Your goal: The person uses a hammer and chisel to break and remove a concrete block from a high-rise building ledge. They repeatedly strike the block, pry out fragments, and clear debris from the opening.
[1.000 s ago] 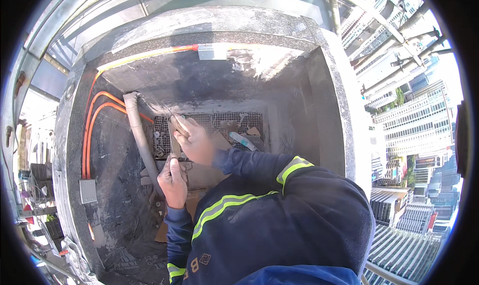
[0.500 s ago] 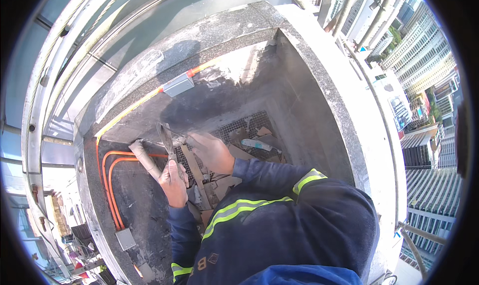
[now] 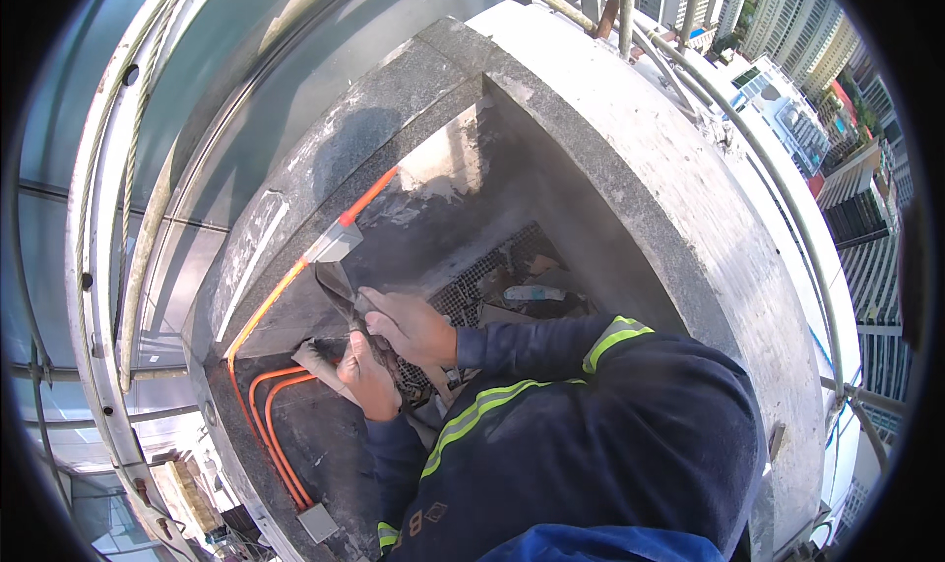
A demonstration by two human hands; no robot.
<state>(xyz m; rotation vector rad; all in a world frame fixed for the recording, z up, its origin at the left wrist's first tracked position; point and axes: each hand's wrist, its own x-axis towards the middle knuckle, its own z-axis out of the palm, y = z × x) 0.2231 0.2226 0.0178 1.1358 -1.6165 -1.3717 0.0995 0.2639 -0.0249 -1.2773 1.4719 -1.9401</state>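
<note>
since the earlier frame both hands are seen shifted rightward and the concrete niche (image 3: 591, 158) is turned further clockwise in view. right hand (image 3: 413, 326) is shown clenched around a dark pointed trowel (image 3: 340, 286), whose blade is laid against the rear wall just beneath a grey junction box (image 3: 333, 244). left hand (image 3: 369, 383) is closed on the tool's lower part, beside a pale pipe (image 3: 317, 363). orange conduits (image 3: 271, 424) are curved along the floor at left; a metal mesh grate (image 3: 492, 272) is set behind the hands.
</note>
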